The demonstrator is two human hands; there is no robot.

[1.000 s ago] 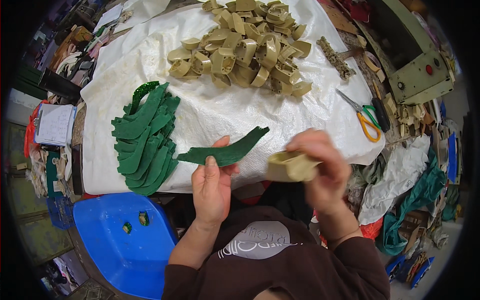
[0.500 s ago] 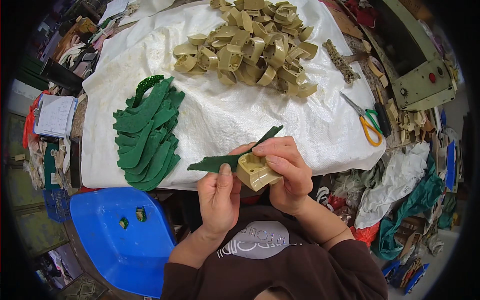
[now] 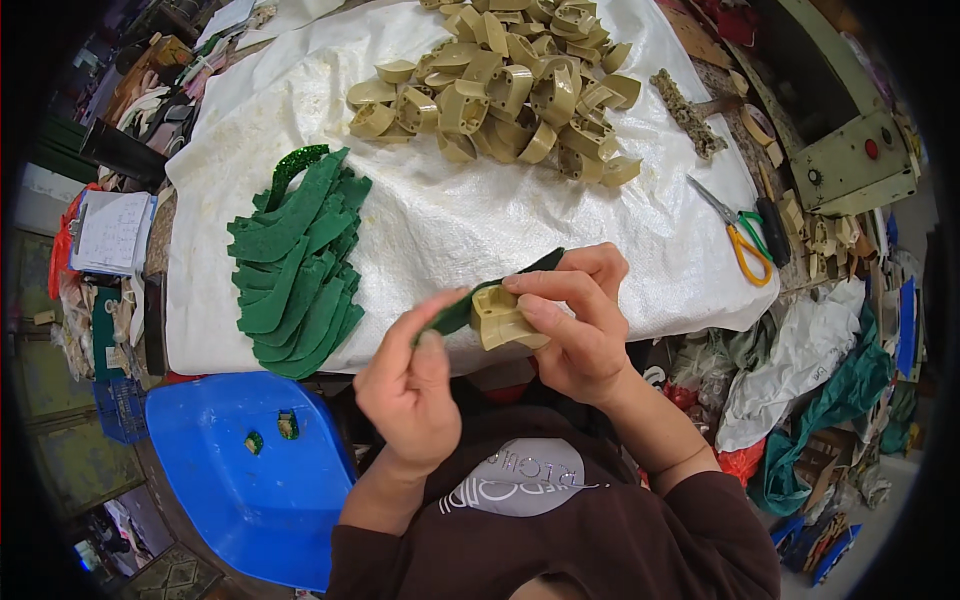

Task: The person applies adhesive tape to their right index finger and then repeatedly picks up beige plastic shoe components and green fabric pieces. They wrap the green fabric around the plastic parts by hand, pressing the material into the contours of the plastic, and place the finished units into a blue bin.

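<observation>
Near the front edge of the table, my right hand [image 3: 588,325] grips a beige plastic shoe heel [image 3: 496,325], its hollow, holed end facing up. A dark green fabric strip [image 3: 455,317] runs along the heel's far side, and its right end passes behind my right fingers. My left hand [image 3: 412,395] pinches the strip's left end between thumb and fingers, slightly blurred. To the left lies a fanned stack of green cut pieces [image 3: 295,270], one showing a glittery face. Several more beige heels [image 3: 510,100] are heaped at the far middle.
White woven sheeting [image 3: 420,225] covers the table. Orange-and-green-handled scissors [image 3: 740,240] lie at right, beside a crusty brown strip [image 3: 688,115]. A blue plastic bin [image 3: 235,500] at lower left holds two small glittery green pieces [image 3: 288,425]. A green metal machine [image 3: 855,165] stands far right.
My left hand has moved down and left, now pinching the strip's left end. The strip has swung nearer the heel. My right hand still holds the heel, slightly turned.
</observation>
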